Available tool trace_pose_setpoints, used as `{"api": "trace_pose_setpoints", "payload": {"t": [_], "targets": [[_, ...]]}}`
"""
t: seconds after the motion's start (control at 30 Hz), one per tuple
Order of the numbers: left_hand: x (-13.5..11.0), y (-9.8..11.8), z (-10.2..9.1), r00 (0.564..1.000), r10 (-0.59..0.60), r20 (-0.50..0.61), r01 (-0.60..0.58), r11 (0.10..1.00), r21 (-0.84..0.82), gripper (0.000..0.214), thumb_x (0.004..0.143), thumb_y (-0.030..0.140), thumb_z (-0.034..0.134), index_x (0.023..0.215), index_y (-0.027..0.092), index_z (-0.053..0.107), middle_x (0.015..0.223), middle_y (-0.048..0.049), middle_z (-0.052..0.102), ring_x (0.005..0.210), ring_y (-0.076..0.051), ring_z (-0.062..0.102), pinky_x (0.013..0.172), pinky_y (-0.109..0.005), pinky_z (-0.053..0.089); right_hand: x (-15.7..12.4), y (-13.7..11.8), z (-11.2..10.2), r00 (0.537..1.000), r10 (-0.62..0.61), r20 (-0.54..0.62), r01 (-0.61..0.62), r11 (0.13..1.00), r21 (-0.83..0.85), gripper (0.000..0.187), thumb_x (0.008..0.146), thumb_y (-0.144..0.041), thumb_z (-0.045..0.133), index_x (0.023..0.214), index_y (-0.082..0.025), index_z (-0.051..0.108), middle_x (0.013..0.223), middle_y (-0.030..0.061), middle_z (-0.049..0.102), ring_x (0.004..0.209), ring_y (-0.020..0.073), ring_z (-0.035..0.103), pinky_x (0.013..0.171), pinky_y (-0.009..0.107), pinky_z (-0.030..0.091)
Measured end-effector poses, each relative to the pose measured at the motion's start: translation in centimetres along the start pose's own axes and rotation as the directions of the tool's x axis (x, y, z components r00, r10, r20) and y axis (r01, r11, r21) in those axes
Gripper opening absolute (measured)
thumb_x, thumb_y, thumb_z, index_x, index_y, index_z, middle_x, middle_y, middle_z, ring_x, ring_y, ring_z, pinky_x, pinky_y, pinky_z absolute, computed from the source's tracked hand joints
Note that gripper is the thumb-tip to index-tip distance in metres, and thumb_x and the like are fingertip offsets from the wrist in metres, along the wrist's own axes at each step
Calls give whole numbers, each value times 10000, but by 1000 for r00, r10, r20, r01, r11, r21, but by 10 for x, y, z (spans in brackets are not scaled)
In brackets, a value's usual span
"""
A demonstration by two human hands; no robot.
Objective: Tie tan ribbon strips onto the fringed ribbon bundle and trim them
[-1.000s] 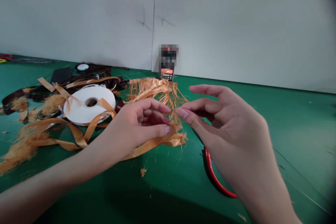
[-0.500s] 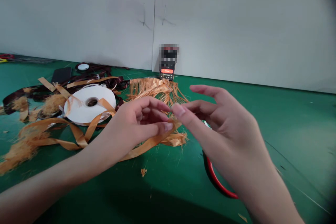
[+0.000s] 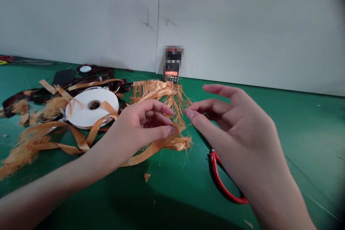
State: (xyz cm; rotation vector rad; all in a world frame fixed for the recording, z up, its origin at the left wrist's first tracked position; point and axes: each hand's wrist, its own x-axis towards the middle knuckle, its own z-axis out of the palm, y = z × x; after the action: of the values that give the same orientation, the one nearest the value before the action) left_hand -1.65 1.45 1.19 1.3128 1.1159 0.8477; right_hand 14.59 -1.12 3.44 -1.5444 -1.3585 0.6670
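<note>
Your left hand (image 3: 141, 129): grip narrow, pinching orange satin ribbon (image 3: 153, 150) at frame centre, apparently to keep its end raised off green cutting mat (image 3: 304, 140). Your right hand (image 3: 238, 140): grip open, thumb just beside frayed ribbon fringe (image 3: 159, 95). Red-handled scissors (image 3: 217, 176) lie under right hand, within easy reach. White ribbon spool (image 3: 90, 115) sits left of frame, ribbon looped across it.

On the green cutting mat (image 3: 309, 133) before me lie red-handled scissors (image 3: 218, 178), a white ribbon spool (image 3: 81, 113), a dark phone (image 3: 63, 77) and a small white disc (image 3: 85, 69), while another phone (image 3: 171, 77) leans against the white wall (image 3: 242, 25).
</note>
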Motion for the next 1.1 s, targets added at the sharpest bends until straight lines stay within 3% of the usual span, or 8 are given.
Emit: {"api": "trace_pose_setpoints", "payload": {"t": [0.23, 0.33, 0.47, 0.6, 0.77, 1.1], "targets": [[1, 1, 2, 1000, 5, -22, -5, 1000, -11, 214, 697, 197, 782, 863, 185, 648, 734, 41, 675, 713, -104, 669, 687, -190, 541, -1, -3, 1, 996, 80, 42, -85, 990, 116, 378, 822, -317, 649, 1153, -203, 506, 845, 23, 739, 777, 186, 691, 553, 278, 520], [1, 1, 3, 1000, 2, -26, -3, 999, -41, 206, 706, 182, 775, 866, 187, 647, 744, 40, 691, 730, -104, 679, 696, -186, 546, 0, -2, -1, 986, 112, 120, -119, 992, 50, 445, 789, -379, 688, 1159, -207, 510, 844, 18, 744, 766, 189, 689, 582, 291, 528], [1, 0, 3, 1000, 9, 7, -8, 999, -31, 197, 719, 185, 776, 874, 193, 654, 763, 30, 718, 714, -99, 678, 663, -175, 544, 5, 5, -2, 973, 44, 227, -38, 999, -29, 386, 755, -329, 724, 1080, -208, 554, 792, 11, 751, 693, 176, 674, 569, 286, 520], [2, -2, 3, 1000, 17, 23, -16, 1000, -16, 187, 718, 207, 792, 858, 205, 669, 727, 41, 710, 712, -90, 672, 664, -159, 538, 9, 10, -3, 978, -12, 207, 15, 1000, -11, 312, 774, -283, 712, 1038, -206, 564, 719, -10, 736, 622, 151, 653, 593, 286, 531], [1, -1, 2, 1000, -5, 28, 6, 1000, -17, 191, 713, 212, 803, 856, 216, 678, 716, 52, 700, 675, -69, 654, 624, -131, 527, 11, 13, -6, 977, -51, 208, 59, 998, -32, 230, 805, -272, 687, 984, -201, 561, 834, 22, 729, 700, 143, 673, 644, 265, 552], [0, -4, 1, 996, -30, 82, 31, 999, -15, 208, 705, 227, 803, 871, 224, 679, 717, 51, 704, 685, -82, 666, 652, -160, 551, 10, 11, -5, 981, -85, 174, 84, 996, 10, 189, 808, -182, 662, 833, -246, 486, 738, -4, 693, 727, 156, 694, 659, 278, 558]]}}
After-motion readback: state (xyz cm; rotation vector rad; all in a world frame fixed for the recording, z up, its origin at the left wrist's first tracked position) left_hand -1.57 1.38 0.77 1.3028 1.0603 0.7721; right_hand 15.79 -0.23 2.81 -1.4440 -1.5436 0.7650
